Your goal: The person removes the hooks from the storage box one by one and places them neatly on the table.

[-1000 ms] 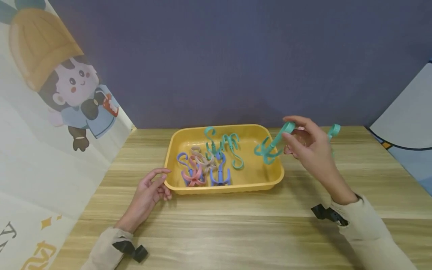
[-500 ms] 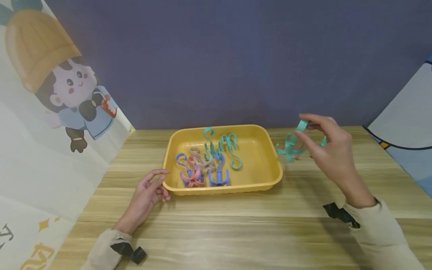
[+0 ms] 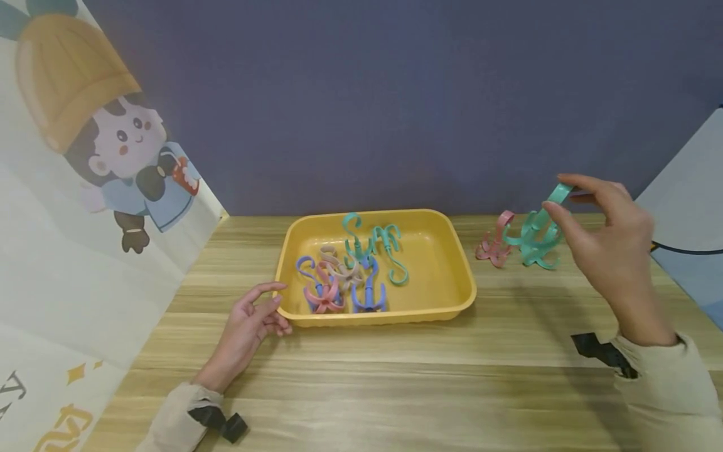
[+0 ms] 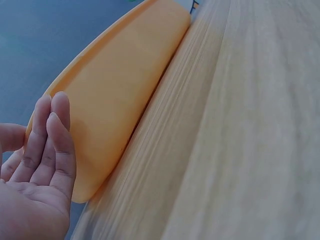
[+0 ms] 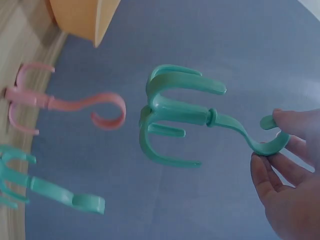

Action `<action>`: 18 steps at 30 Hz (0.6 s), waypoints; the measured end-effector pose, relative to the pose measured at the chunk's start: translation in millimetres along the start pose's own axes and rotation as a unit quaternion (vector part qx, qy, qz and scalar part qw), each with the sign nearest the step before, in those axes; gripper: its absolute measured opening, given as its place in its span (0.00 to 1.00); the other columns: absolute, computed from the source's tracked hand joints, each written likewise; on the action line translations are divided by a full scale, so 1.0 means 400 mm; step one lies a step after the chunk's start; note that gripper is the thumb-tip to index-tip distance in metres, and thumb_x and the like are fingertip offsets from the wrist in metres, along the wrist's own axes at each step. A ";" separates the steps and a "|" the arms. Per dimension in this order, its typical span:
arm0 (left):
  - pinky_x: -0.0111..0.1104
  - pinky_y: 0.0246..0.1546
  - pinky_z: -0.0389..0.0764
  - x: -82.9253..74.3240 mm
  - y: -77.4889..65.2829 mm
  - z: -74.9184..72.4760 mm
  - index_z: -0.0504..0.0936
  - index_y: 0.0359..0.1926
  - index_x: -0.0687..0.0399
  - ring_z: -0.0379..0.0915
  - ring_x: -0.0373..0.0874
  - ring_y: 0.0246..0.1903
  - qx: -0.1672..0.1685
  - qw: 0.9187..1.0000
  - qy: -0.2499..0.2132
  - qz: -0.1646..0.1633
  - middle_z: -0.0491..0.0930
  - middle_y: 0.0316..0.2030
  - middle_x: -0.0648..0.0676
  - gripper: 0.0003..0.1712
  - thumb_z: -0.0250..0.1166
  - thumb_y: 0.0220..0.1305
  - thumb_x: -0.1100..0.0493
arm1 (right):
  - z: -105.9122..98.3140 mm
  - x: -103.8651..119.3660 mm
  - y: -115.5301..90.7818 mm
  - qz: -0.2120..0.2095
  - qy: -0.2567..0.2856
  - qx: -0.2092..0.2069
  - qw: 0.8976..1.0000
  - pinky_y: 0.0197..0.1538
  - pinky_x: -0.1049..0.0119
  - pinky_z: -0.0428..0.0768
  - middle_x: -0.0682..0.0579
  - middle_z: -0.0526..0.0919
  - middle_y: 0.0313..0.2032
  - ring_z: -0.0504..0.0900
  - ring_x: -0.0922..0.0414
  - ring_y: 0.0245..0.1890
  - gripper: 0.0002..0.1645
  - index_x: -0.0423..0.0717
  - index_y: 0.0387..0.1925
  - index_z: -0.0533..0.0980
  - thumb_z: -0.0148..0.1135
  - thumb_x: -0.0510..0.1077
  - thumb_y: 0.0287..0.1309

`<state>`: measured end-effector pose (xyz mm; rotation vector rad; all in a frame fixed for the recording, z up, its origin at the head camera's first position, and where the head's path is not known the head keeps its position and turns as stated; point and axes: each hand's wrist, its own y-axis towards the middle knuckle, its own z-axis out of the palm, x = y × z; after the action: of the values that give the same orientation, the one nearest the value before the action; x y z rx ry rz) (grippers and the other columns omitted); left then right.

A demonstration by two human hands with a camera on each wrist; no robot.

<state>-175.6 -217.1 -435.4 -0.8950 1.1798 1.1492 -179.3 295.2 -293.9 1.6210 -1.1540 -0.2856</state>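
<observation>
My right hand [image 3: 615, 245] pinches a green four-prong hanging hook [image 5: 180, 111] by its curved top, prongs downward, to the right of the tray. Standing prongs-down on the table nearby are a pink hook [image 3: 501, 227] and a second green hook [image 5: 52, 191]; in the head view the held hook overlaps that green one. At the left end of the yellow tray [image 3: 373, 319], my left hand [image 3: 248, 333] holds the rim, with several fingers along the outer wall [image 4: 107, 100]. Inside the tray lie blue hooks [image 3: 368, 295], green hooks [image 3: 398, 276], a pink hook [image 3: 324, 304] and a beige hook [image 3: 350, 276].
The wooden table [image 3: 361, 383] meets a dark blue panel [image 3: 395, 113] just behind the tray. A white panel with a cartoon figure [image 3: 135, 144] stands at the left. Another light panel [image 3: 689, 188] bounds the right side.
My right hand has carried the green hook rightward from over the tray's right end to beside the standing hooks, which now show. The left hand stays at the tray.
</observation>
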 end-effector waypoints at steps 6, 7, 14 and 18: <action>0.32 0.27 0.84 -0.002 0.001 0.002 0.72 0.62 0.60 0.83 0.47 0.23 -0.006 1.000 0.006 -0.003 0.84 0.22 0.54 0.18 0.57 0.75 0.60 | -0.033 -0.031 0.008 0.002 -0.063 -0.009 0.998 0.54 0.83 0.65 0.35 0.83 0.50 0.82 0.41 0.46 0.27 0.42 0.58 0.79 0.71 0.32 0.56; 0.33 0.27 0.84 -0.003 0.001 0.002 0.72 0.62 0.60 0.83 0.47 0.23 -0.007 1.000 0.007 -0.004 0.84 0.22 0.54 0.19 0.57 0.74 0.60 | -0.037 -0.035 0.009 0.004 -0.070 -0.010 0.997 0.55 0.83 0.65 0.35 0.83 0.50 0.81 0.34 0.44 0.27 0.43 0.59 0.79 0.71 0.33 0.57; 0.32 0.26 0.84 -0.005 0.000 0.003 0.71 0.63 0.62 0.83 0.46 0.23 -0.008 1.000 0.018 -0.008 0.84 0.22 0.54 0.20 0.58 0.74 0.60 | -0.063 -0.071 0.010 0.029 -0.090 -0.023 0.995 0.59 0.73 0.67 0.35 0.83 0.51 0.71 0.80 0.49 0.25 0.44 0.60 0.79 0.69 0.37 0.60; 0.32 0.26 0.84 -0.005 0.001 0.003 0.71 0.63 0.62 0.83 0.46 0.23 -0.008 1.000 0.022 -0.007 0.83 0.21 0.54 0.20 0.58 0.74 0.60 | -0.076 -0.090 0.011 0.045 -0.107 -0.018 0.993 0.63 0.57 0.70 0.31 0.82 0.49 0.80 0.52 0.51 0.24 0.42 0.61 0.77 0.67 0.37 0.62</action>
<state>-175.6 -216.2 -433.4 -0.9445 1.1986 1.1342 -179.0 342.3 -290.9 1.5292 -1.3728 -0.4285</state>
